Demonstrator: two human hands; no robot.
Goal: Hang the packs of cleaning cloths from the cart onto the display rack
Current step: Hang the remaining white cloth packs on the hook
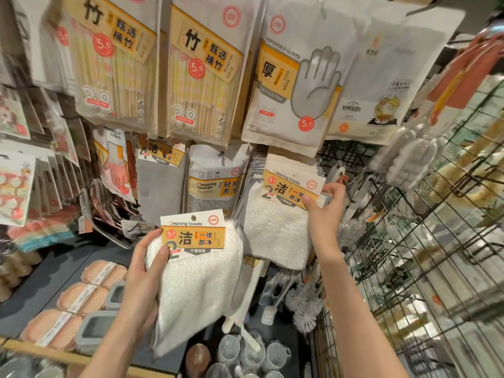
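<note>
- Single view only — head camera, worn by the person, wide-angle; straight lines bow at the frame edges.
- Faces forward and slightly down at a display rack [343, 159] of hanging packs, very near; upper packs fill the top of frame.
- Both forearms enter from the bottom edge; left hand [144, 271] and right hand [324, 214] sit mid-frame, close to the lens.
- Wire cart [425, 257] runs along the right side — shelf [54, 285] lies lower left.
- No second view, so no shared region.
</note>
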